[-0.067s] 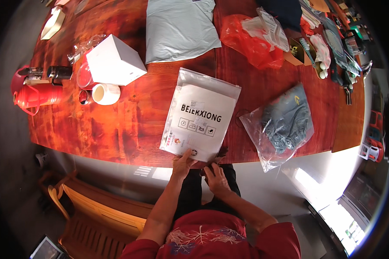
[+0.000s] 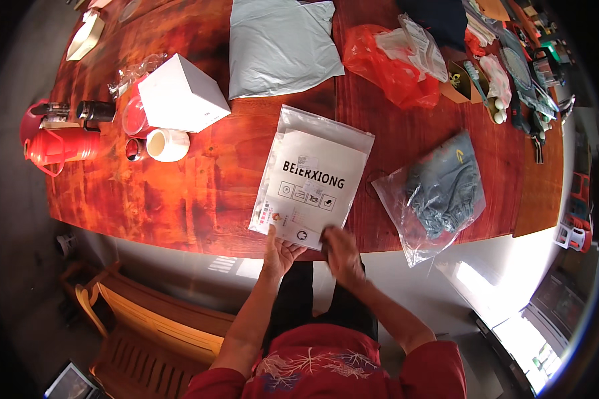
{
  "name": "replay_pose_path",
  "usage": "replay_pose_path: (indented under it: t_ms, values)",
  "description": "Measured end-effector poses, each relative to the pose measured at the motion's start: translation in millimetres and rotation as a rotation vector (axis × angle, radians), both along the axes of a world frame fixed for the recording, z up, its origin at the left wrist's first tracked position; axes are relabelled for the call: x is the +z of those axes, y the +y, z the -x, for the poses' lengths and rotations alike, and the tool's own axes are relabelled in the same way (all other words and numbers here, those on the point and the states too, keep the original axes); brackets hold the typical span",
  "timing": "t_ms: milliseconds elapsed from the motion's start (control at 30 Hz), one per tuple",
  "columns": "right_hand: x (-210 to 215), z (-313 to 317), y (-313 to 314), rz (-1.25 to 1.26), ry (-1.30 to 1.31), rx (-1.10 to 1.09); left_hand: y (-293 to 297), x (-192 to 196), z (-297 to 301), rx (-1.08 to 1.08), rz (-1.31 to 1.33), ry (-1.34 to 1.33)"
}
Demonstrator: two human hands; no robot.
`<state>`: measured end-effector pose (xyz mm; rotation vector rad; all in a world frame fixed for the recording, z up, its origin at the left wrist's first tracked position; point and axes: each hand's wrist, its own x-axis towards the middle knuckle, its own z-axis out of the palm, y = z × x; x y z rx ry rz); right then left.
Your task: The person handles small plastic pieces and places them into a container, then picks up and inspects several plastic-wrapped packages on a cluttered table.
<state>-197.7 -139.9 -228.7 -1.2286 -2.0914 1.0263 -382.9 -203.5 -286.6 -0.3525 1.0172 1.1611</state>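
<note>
A clear zip bag (image 2: 313, 183) with a white printed sheet or packet inside lies slantwise at the table's front edge. My left hand (image 2: 281, 258) holds its lower edge, thumb on top and fingers curled underneath. My right hand (image 2: 343, 256) is at the bag's lower right corner, smeared by motion. Something dark shows at its fingertips, but I cannot make out whether it is an object or shadow. To the right lies a second clear bag (image 2: 400, 219) with folded grey-blue clothing (image 2: 444, 186) in it.
A grey mailing bag (image 2: 283, 50) and a red plastic bag (image 2: 386, 73) lie farther back on the wooden table (image 2: 199, 193). At left stand a white box (image 2: 180, 96), a pale cup (image 2: 168, 145) and a red flask (image 2: 63, 147). A bench (image 2: 156, 326) is below left.
My right hand has risen from below the table edge to the bag's lower right corner. My left hand has shifted slightly, its fingers now showing under the bag's edge.
</note>
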Motion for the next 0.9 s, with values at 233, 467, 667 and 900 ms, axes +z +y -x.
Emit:
replay_pose_path:
  t_ms: [233,467,667,900]
  values:
    - [-37.7,123.6,97.8,-0.281,-0.187,-0.093,15.5,23.9,5.7,-0.073,-0.019,-0.053]
    - [-28.6,120.3,14.1,-0.176,-0.171,0.396,9.7,16.3,-2.9,0.163,-0.126,0.103]
    - [-30.0,15.0,4.2,-0.318,-0.332,0.356,4.6,11.1,3.7,0.026,-0.029,-0.199]
    - [-29.1,-9.5,27.1,-0.007,-0.166,-0.423,21.7,10.1,-8.0,0.134,0.037,0.205]
